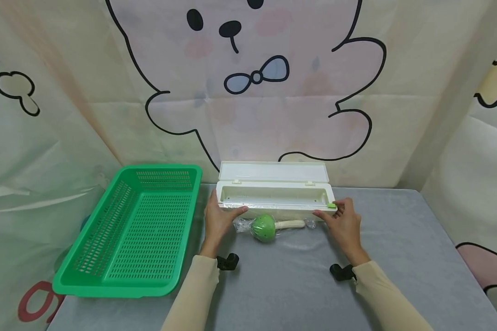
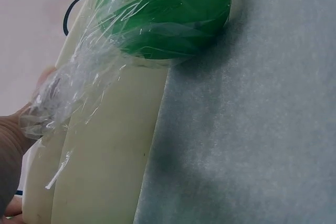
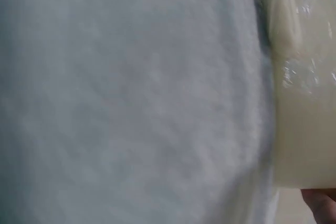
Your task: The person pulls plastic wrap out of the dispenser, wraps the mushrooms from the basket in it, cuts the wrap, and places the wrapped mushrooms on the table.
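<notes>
Head view: I log both hands apart. The left hand grips the left end of an open-lidded white box; the right hand grips its right end, near a green tab. I note the box on the grey table, a wrapped green-headed item lying just before it.

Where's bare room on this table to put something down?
The widest bare patch of gray table lies right of the right hand, out to the edge. Another lies between the sleeves, nearer than the wrapped green item. It's crowded around the long white box; only a narrow strip separates left hand and green basket.
</notes>
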A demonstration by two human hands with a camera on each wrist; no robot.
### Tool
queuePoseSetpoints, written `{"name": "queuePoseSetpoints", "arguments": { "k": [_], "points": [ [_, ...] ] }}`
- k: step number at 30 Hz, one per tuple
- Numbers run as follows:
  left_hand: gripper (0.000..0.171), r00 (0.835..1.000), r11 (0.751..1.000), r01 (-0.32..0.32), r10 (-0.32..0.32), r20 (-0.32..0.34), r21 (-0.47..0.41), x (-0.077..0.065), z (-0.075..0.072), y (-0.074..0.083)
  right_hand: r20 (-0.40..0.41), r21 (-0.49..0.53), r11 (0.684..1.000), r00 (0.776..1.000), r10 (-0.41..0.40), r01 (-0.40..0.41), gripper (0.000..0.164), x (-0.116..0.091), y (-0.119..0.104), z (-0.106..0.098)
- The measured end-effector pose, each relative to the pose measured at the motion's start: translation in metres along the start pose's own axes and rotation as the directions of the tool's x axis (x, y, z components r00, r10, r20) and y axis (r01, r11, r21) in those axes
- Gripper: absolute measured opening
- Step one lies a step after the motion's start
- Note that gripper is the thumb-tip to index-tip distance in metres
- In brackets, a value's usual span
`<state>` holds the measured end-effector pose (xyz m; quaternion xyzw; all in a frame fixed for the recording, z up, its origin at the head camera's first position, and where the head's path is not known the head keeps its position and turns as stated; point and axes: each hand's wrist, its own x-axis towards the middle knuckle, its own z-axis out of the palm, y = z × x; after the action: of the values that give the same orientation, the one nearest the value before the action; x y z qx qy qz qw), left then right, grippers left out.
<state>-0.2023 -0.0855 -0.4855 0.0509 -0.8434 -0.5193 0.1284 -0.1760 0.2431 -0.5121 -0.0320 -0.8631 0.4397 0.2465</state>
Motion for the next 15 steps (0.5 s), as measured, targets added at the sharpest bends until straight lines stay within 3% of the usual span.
{"name": "queuePoseSetpoints", "arguments": {
  "k": [10, 15],
  "points": [
    [0.092, 1.0, 1.0, -0.007, 0.006, -0.022, -0.006, -0.001, 0.0, 0.0, -0.135, 0.158, 0.984, 0.989, -0.063, 0.085, 0.039, -0.005, 0.001, 0.008],
    [0.093, 1.0, 1.0, -0.009, 0.009, -0.028, -0.01, -0.001, 0.0, 0.0, -0.162, 0.233, 0.967, 0.985, -0.061, 0.098, 0.036, -0.006, -0.01, 0.008]
  ]
}}
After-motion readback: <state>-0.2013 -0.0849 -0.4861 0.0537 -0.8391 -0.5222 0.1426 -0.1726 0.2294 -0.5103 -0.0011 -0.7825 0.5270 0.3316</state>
